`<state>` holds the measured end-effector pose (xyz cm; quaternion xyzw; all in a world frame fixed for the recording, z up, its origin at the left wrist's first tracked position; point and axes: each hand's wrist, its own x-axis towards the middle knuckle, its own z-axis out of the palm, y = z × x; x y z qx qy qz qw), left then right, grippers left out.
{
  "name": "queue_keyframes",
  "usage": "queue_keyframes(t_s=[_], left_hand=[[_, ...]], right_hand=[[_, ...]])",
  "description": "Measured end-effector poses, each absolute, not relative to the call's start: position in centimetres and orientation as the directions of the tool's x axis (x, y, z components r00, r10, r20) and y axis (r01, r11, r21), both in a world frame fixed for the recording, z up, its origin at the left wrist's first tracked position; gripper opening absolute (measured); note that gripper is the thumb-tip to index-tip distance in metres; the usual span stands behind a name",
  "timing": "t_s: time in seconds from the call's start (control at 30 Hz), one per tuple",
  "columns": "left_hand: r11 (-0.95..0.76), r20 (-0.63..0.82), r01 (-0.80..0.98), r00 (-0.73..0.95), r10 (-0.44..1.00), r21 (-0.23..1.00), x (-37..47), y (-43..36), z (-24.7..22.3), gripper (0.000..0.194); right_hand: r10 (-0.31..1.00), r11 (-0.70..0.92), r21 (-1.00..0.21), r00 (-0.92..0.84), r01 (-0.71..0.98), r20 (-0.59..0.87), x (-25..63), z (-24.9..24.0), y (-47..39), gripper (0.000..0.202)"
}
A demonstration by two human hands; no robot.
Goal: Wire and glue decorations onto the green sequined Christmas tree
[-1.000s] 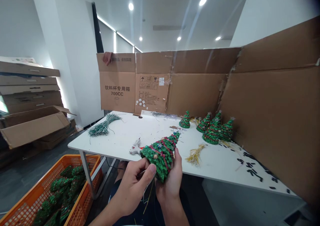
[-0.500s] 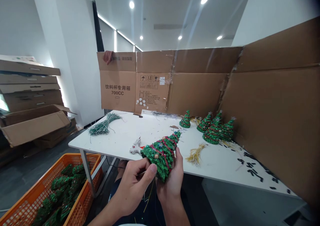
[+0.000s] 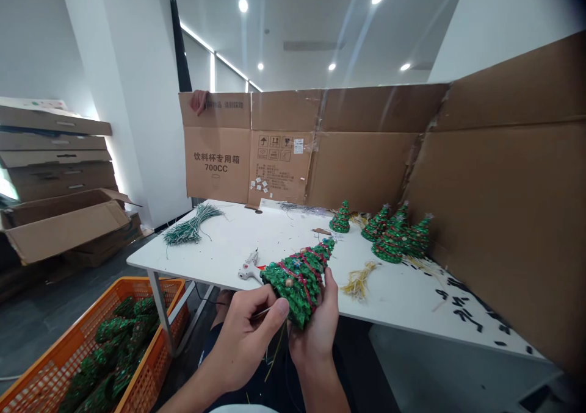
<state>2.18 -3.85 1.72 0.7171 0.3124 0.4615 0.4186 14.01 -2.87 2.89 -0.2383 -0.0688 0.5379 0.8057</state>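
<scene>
A small green tinsel Christmas tree (image 3: pixel 293 282) with red garland, small baubles and a star-like tip lies tilted in my right hand (image 3: pixel 317 324). My right palm and fingers are wrapped round its lower right side, and its tip points up and right. Close to the tree's base, my left hand (image 3: pixel 249 333) pinches a thin wire-like strand (image 3: pixel 260 313) between thumb and curled fingers; its far end is hidden. Below the hands dangle thin yellow strands (image 3: pixel 274 355). Just behind the tree's base, a white glue gun (image 3: pixel 249 266) rests on the white table (image 3: pixel 220 265).
Several finished trees (image 3: pixel 391 236) stand at the table's back right. A bundle of green wires (image 3: pixel 192 225) lies at left, yellow ties (image 3: pixel 359 280) and black bits at right. Cardboard (image 3: pixel 361 163) walls the back; another person's hand (image 3: pixel 199 102) grips its top. An orange crate (image 3: pixel 151 340) holds green tinsel pieces.
The tree has shifted very slightly in my hands. Both hands keep the same hold, and the view has moved a little.
</scene>
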Motion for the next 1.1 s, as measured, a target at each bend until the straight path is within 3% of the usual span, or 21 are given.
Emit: queue_keyframes(t_s=[1.1], left_hand=[[-0.462,0.369,0.101,0.464,0.805,0.881,3.0,-4.1,1.4,0.058]], right_hand=[[0.902,0.303,-0.433,0.402,-0.849,-0.157,14.0,3.0,-2.8,0.043]])
